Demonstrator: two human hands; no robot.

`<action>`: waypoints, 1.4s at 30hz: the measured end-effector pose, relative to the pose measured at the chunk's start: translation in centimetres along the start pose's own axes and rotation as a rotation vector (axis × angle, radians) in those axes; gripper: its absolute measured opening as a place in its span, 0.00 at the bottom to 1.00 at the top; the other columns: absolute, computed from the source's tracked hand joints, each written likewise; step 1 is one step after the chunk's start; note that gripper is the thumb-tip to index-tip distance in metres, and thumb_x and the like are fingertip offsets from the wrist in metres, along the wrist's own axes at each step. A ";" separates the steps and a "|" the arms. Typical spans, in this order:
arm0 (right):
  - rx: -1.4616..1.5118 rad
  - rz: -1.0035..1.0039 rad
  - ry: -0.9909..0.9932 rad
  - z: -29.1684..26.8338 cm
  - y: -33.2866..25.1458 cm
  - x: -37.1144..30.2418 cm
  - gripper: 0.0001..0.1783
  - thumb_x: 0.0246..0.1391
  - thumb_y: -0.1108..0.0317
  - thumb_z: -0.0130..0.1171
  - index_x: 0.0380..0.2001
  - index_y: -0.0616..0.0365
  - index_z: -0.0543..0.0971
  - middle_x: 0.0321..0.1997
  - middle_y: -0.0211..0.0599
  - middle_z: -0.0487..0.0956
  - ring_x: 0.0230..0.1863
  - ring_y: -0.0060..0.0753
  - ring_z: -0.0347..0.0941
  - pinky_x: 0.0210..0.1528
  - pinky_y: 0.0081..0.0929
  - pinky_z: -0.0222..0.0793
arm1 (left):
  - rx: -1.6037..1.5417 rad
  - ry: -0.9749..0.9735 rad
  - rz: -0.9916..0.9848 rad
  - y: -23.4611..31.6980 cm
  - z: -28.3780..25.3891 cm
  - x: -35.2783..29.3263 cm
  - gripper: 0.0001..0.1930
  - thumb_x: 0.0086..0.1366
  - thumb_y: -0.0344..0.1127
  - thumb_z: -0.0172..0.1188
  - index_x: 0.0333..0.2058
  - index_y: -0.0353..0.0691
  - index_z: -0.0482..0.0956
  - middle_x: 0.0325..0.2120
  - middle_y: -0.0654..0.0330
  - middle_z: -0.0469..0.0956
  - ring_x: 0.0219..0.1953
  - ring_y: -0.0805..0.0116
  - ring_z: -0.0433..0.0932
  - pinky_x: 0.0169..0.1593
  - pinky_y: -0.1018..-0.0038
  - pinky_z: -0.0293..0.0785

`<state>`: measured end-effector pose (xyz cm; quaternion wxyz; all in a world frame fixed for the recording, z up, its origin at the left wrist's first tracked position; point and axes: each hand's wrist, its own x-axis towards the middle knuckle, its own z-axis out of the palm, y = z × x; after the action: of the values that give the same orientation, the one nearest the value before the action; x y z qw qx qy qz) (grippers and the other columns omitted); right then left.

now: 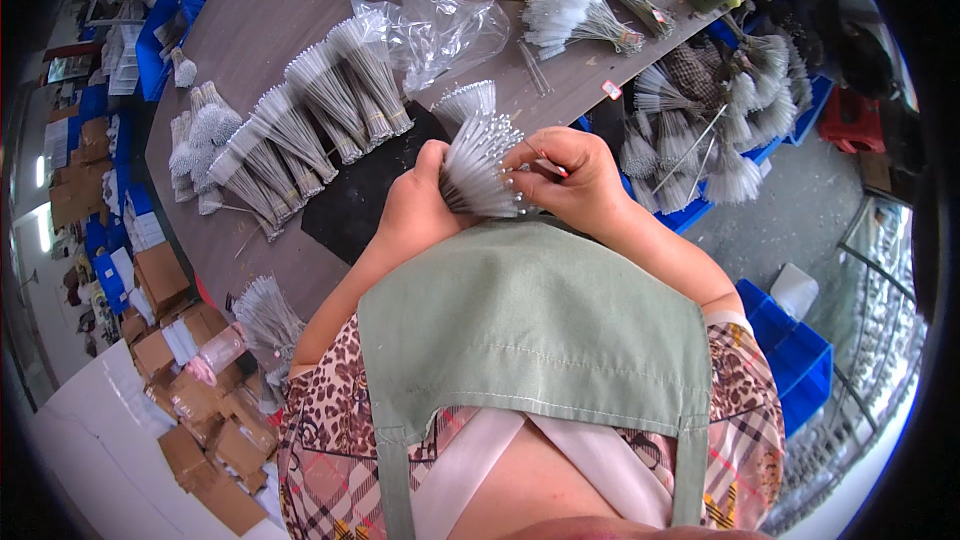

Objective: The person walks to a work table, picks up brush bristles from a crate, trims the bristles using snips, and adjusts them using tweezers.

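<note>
Cardboard boxes (215,455) crowd the room's left side. Bundled brushes (325,95) line a brown table (235,35). Next, in front of the green apron (530,320), the left hand (412,198) curls around a bundle of white-tipped brushes (475,168), most of its fingers and the stems hidden. The right hand (575,178) bends inward, thumb and fingers nearly closed at the bundle's side; I cannot tell whether they pinch a brush. Farther right, a sleeve (745,405) partly hides a blue crate (803,365).
</note>
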<state>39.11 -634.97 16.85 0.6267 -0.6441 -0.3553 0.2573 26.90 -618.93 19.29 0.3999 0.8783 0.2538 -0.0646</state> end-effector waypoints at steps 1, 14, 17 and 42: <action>0.006 -0.033 -0.026 0.0 0.2 -0.1 0.08 0.42 0.79 0.65 0.29 0.59 0.80 0.23 0.28 0.74 0.24 0.16 0.65 0.25 0.17 0.59 | -0.057 -0.108 -0.079 0.8 -0.6 0.1 0.29 0.43 0.28 0.71 0.45 0.36 0.68 0.37 0.51 0.79 0.42 0.58 0.78 0.47 0.68 0.72; 0.026 0.146 -0.090 -0.8 -0.5 -0.7 0.09 0.43 0.78 0.67 0.31 0.60 0.80 0.24 0.24 0.73 0.24 0.12 0.63 0.25 0.14 0.59 | -0.208 -0.148 -0.073 -0.2 -0.1 -0.7 0.24 0.45 0.32 0.70 0.42 0.33 0.73 0.35 0.46 0.80 0.42 0.54 0.80 0.46 0.69 0.73; 0.055 0.128 -0.123 -1.4 -0.5 -0.7 0.09 0.44 0.78 0.67 0.32 0.61 0.81 0.25 0.26 0.74 0.25 0.12 0.65 0.26 0.15 0.60 | -0.173 -0.162 -0.049 -0.2 -0.4 -0.6 0.26 0.45 0.33 0.70 0.44 0.35 0.72 0.35 0.46 0.80 0.43 0.52 0.79 0.46 0.68 0.73; -0.001 0.059 -0.169 -1.8 -1.9 -0.4 0.10 0.49 0.73 0.66 0.35 0.61 0.79 0.24 0.20 0.70 0.27 0.09 0.63 0.28 0.12 0.58 | -0.663 -0.527 -0.166 -1.6 -1.0 0.0 0.27 0.46 0.30 0.72 0.47 0.34 0.75 0.41 0.60 0.78 0.43 0.73 0.75 0.50 0.74 0.69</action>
<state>39.98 -636.47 18.88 0.5863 -0.6307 -0.3878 0.3289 26.04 -617.27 18.89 0.7050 0.6324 0.2199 -0.2339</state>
